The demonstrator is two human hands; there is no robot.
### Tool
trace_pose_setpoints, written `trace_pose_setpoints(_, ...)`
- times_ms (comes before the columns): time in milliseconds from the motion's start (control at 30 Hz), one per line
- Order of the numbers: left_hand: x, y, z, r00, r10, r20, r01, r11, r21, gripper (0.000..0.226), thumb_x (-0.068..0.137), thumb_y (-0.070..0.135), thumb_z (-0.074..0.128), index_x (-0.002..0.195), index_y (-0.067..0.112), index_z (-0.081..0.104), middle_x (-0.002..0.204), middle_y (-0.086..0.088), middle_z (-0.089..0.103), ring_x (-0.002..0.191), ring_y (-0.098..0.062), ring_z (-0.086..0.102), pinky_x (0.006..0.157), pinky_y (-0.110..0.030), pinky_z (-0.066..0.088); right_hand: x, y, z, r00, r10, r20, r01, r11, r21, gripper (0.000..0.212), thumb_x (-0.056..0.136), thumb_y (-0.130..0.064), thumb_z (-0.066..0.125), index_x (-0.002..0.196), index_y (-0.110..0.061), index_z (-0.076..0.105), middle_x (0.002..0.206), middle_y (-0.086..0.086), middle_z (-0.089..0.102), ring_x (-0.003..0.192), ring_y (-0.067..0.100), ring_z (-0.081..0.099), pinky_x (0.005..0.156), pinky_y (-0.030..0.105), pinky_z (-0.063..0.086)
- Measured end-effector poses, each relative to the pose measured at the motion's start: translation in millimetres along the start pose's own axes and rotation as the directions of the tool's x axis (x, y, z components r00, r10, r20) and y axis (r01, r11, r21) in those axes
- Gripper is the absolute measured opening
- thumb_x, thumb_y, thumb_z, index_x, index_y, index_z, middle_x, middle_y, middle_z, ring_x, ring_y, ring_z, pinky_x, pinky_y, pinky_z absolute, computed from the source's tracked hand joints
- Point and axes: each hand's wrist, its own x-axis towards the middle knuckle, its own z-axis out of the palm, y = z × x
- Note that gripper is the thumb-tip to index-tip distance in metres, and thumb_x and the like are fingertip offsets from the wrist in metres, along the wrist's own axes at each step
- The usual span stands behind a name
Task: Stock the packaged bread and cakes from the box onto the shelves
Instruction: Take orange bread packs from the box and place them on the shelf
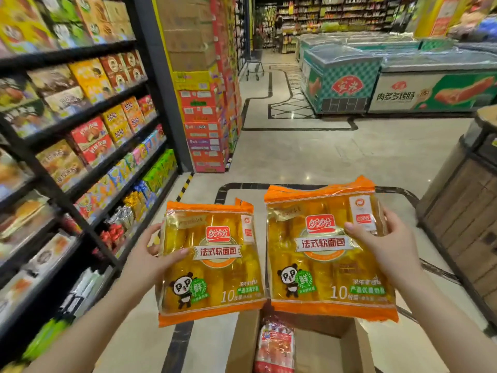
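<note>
I hold two orange bread packs with a panda print up in front of me. My left hand [150,261] grips the left pack [215,275] by its left edge, thumb across the front. My right hand [387,246] grips the right pack [322,262] at its upper right edge. Both packs hang above an open cardboard box [352,348] on the floor. Inside the box lies a red and white packaged item [275,343]. The dark shelves [88,168] full of packaged goods run along my left.
Stacked red and brown cartons [204,114] stand at the shelf's far end. Chest freezers [390,76] fill the far right. A wooden display stand [468,216] is close on my right. A shopping cart [254,67] stands down the aisle, and tiled floor lies between.
</note>
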Motion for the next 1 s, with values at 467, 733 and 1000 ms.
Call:
trace_pose_setpoints(467, -227.5, -19.7, -101.7, 0.849, -0.157, -0.505, 0.091, 0.984, -0.154, 0.102, 0.041, 0.040, 0.081, 0.134, 0.033, 0.040, 0.114, -0.017, 0.064, 0.086, -0.033, 0.069, 0.071, -0.051, 0.057, -66.5, -54.3, 51.9, 0.867, -0.208, 0.453, 0.152, 0.976, 0.157, 0.066, 0.069, -0.033, 0.079, 0.127, -0.018, 0.052, 0.109, 0.005, 0.066, 0.090, 0.026, 0.067, 0.076, 0.049, 0.057)
trace_pose_setpoints(733, -386.3, -38.9, -152.0, 0.637, -0.230, -0.736, 0.089, 0.970, -0.226, 0.107, 0.032, 0.047, 0.092, 0.128, 0.036, 0.045, 0.111, -0.010, 0.068, 0.086, -0.028, 0.070, 0.073, -0.051, 0.057, -152.2, -102.3, 108.7, 0.640, -0.301, 0.707, 0.140, 0.950, 0.278, 0.060, 0.067, -0.029, 0.079, 0.122, -0.020, 0.057, 0.095, 0.000, 0.069, 0.076, 0.019, 0.069, 0.060, 0.033, 0.056)
trace_pose_setpoints(1000, -552.5, -61.6, -202.7, 0.350, -0.263, -0.899, 0.055, 0.964, -0.260, 0.090, 0.049, 0.033, 0.080, 0.130, 0.037, 0.040, 0.112, -0.011, 0.064, 0.095, -0.028, 0.066, 0.075, -0.047, 0.056, -301.9, -160.4, 176.7, 0.347, -0.442, 0.827, 0.191, 0.897, 0.400, 0.055, 0.065, -0.030, 0.080, 0.115, -0.023, 0.058, 0.100, 0.004, 0.068, 0.081, 0.020, 0.069, 0.064, 0.038, 0.057)
